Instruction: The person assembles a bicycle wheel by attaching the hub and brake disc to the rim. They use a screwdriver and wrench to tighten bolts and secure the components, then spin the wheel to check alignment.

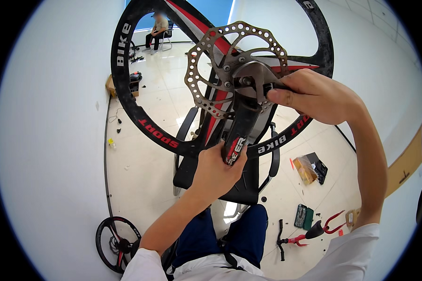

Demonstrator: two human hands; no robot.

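Observation:
A black bicycle wheel point(123, 89) with red and white spokes is held up in front of me, a drilled metal brake disc point(197, 61) at its hub. My left hand point(216, 169) is closed round a black fork leg point(245, 122) below the hub. The fork's metal end point(253, 70) sits over the axle at the wheel's middle. At the right of the hub, my right hand point(309, 93) pinches a small dark lever-like part point(268, 89); my fingers partly cover it, so its full shape is hidden.
A black office chair point(192, 180) stands beneath the wheel. On the floor lie another wheel point(101, 243), a red bike frame point(297, 240), a green case point(304, 217) and a black tool box point(320, 171). Far back, a person point(158, 30) sits on a chair.

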